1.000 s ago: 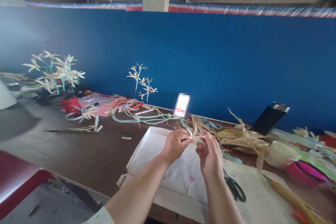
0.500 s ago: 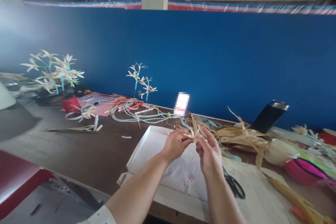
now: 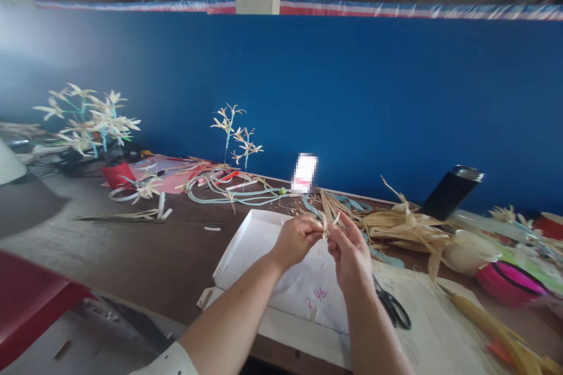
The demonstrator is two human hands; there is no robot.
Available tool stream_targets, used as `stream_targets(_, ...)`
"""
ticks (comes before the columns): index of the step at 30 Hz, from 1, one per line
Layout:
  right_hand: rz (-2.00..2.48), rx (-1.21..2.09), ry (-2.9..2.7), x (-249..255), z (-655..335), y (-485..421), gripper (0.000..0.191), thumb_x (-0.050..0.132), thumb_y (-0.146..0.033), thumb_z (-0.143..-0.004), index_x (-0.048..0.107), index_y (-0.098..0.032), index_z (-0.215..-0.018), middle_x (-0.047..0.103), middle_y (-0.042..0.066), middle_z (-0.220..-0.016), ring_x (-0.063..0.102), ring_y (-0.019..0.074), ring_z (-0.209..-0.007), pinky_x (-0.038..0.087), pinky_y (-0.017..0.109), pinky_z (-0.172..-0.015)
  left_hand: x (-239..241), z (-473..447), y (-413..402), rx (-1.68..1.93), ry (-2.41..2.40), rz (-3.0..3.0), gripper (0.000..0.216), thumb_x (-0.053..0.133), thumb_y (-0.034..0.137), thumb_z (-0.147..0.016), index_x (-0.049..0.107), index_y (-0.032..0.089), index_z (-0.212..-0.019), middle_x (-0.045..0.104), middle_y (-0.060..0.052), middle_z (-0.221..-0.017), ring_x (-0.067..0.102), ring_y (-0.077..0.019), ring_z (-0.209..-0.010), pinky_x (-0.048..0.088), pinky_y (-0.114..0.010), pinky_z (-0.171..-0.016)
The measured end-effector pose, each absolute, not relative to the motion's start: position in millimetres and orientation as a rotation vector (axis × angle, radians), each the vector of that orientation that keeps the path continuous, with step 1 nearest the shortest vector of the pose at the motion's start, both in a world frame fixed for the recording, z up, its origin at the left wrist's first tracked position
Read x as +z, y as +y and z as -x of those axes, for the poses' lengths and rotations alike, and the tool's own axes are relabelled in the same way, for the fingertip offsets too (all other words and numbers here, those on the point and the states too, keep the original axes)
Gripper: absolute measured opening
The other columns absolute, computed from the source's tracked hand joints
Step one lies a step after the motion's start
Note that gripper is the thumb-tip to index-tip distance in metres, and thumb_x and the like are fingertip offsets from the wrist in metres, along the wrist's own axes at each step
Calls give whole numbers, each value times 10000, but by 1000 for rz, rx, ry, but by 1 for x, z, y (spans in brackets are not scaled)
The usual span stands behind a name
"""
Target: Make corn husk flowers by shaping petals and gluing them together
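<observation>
While the left grip [image 3: 294, 240] and the right grip [image 3: 354, 258] meet above a white box [image 3: 235, 246] on the table [image 3: 185, 258], we find a pale flower [image 3: 326, 227] held between them. The left grip is closed narrow on one side; the right pinches the other, thumb and finger close together. Slender petals show between the two, but fingers hide the base, so we cannot tell whether anything binds it.

By our reading, this bloom is only partway along: petals are gathered, yet we see no blue stem on it. Well left of and beyond the left grip, a flower cluster [image 3: 103, 120] rises above a red pot [image 3: 118, 174]; nearer, beyond the same grip, stand two flower stems [image 3: 247, 147]. We judge those pieces complete.

Just right of the right grip, dried husks [image 3: 396, 227] lie in a loose heap, suggesting to us more material unused. Scissors [image 3: 398, 312] lie nearer than the right grip, beside the forearm, untouched.
</observation>
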State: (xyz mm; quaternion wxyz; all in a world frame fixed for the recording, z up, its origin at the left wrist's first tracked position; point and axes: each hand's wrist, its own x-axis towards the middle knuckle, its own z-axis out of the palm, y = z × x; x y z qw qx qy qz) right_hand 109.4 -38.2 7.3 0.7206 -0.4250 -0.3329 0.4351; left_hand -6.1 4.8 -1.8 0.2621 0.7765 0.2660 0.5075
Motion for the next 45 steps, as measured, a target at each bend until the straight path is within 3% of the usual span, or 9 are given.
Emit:
stream_targets(7,924,982,-756,-1,-115,-32,644,791,-320,-596,539,-189,-1174,476,-70,-577,326,45,-452,215,177,-418,-2,7,5,1347,740,-2172,175,547,220,-829,675,160,-725,651,-28,-759,584,-128,-745,437,-220,-702)
stream_targets(21,968,980,-707,-3,-117,-31,569,793,-342,-577,594,-230,-1097,463,-75,-590,356,30,-448,277,158,-418,-3,7,5,1304,717,-2241,249,500,277,-862,674,163,-726,636,-36,-763,582,-132,-738,437,-229,-706)
stream_targets(25,965,1033,-739,-3,-118,-33,604,767,-386,-605,573,-258,-1162,546,-40,-698,370,38,-447,279,175,-400,-4,7,7,1279,723,-2237,275,505,334,-858,680,162,-735,633,-36,-754,579,-134,-738,435,-226,-697)
stream_targets(36,975,1070,-782,6,-118,-35,682,804,-322,-554,554,-224,-1181,480,-77,-624,264,22,-395,161,190,-368,-8,8,8,1165,745,-2347,291,477,338,-873,689,181,-749,655,-36,-787,589,-144,-798,439,-238,-756)
stream_targets(45,1026,1051,-753,-2,-122,-30,720,825,-294,-517,565,-197,-1181,515,-56,-609,310,30,-411,181,178,-372,-6,8,7,1150,767,-2533,250,460,298,-879,697,233,-837,676,-28,-895,597,-153,-845,442,-256,-787)
